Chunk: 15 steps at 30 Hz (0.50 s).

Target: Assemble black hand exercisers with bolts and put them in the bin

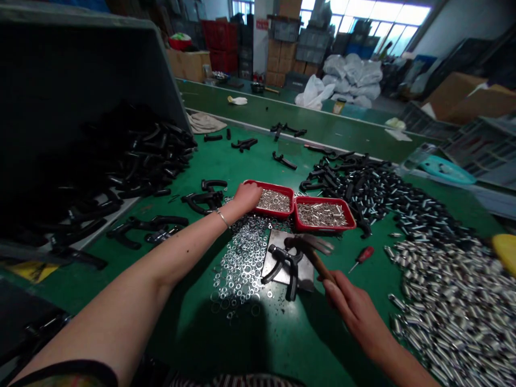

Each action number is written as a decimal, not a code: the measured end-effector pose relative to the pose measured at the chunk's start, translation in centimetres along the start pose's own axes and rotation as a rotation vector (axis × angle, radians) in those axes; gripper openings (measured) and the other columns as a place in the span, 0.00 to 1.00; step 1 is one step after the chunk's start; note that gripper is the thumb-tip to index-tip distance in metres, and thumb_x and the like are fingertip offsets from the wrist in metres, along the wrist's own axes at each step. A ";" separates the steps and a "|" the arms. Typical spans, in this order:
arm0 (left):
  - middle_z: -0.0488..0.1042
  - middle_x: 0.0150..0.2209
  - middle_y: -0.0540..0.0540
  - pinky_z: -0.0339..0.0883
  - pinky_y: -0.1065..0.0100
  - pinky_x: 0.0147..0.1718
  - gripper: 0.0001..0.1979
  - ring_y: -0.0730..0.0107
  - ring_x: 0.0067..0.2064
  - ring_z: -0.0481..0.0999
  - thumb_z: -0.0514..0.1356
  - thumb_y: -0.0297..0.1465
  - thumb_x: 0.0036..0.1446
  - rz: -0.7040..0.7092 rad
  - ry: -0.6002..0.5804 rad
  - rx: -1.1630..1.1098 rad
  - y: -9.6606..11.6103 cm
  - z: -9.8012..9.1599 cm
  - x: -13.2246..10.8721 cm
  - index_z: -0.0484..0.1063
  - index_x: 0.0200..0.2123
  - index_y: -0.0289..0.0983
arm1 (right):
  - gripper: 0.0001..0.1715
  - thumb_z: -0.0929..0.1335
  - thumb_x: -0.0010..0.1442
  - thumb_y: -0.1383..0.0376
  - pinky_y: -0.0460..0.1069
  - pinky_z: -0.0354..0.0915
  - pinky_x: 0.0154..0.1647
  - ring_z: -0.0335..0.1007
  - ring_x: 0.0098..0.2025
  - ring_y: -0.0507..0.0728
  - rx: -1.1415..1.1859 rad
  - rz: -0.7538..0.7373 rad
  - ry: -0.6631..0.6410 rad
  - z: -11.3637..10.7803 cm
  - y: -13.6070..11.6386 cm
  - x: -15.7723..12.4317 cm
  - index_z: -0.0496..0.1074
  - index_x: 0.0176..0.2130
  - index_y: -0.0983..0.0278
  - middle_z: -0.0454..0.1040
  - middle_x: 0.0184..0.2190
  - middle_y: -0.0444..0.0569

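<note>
My right hand (350, 301) is wrapped round the wooden handle of a claw hammer (318, 262). The hammer's head hangs over a black forked plastic part (287, 259), which lies on a square metal plate (277, 274). My left hand (246, 196) reaches into the left end of a red tray (292, 192) of small metal pieces; its fingertips are hidden among them. Touching that tray's right side is a second red tray (353, 221) holding small metal pins. Loose metal washers (242, 258) are spread beside the plate, below my left wrist.
A big grey bin (161, 48) tipped on its side spills black parts (149, 156) at left. Black pieces with metal pins (374, 188) and silver cylinders (447, 301) are heaped at right. A red-handled screwdriver (365, 255) lies between plate and heap. A conveyor belt (266, 114) runs behind.
</note>
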<state>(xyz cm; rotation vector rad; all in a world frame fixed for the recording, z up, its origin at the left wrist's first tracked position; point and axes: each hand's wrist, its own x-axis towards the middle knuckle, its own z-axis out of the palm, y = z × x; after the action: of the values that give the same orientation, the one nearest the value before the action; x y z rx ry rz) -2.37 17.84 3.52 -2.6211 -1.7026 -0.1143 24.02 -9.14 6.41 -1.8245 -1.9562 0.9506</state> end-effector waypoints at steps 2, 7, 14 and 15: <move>0.76 0.44 0.31 0.66 0.58 0.47 0.14 0.53 0.48 0.75 0.52 0.22 0.61 0.009 0.004 0.007 0.0 0.1 0.1 0.77 0.42 0.28 | 0.18 0.56 0.68 0.51 0.48 0.59 0.29 0.68 0.26 0.57 -0.030 0.037 0.022 0.1 0.4 0.0 0.64 0.36 0.59 0.71 0.25 0.45; 0.76 0.43 0.32 0.62 0.57 0.52 0.13 0.53 0.50 0.74 0.52 0.22 0.61 0.036 0.063 0.010 0.3 0.1 -0.3 0.77 0.42 0.28 | 0.21 0.58 0.67 0.48 0.48 0.59 0.29 0.66 0.25 0.54 0.146 0.108 -0.083 0.1 2.5 -0.7 0.64 0.32 0.60 0.67 0.22 0.42; 0.76 0.44 0.30 0.63 0.55 0.50 0.13 0.50 0.50 0.73 0.52 0.23 0.62 -0.078 0.155 -0.057 0.3 0.3 -0.6 0.77 0.39 0.30 | 0.24 0.62 0.64 0.44 0.43 0.53 0.17 0.58 0.19 0.48 0.680 0.338 0.184 4.1 3.6 -4.2 0.66 0.35 0.61 0.65 0.21 0.39; 0.76 0.43 0.31 0.64 0.56 0.49 0.13 0.51 0.49 0.74 0.52 0.23 0.61 -0.096 0.156 -0.076 0.2 0.3 -0.5 0.77 0.38 0.30 | 0.24 0.63 0.63 0.44 0.42 0.51 0.15 0.56 0.17 0.47 0.766 0.365 0.210 4.9 3.8 -4.6 0.65 0.36 0.61 0.65 0.21 0.39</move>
<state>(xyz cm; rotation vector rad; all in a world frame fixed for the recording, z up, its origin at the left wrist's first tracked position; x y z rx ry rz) -2.36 17.35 3.23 -2.5048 -1.8035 -0.3819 24.52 -14.92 1.29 -1.7187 -0.9354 1.3126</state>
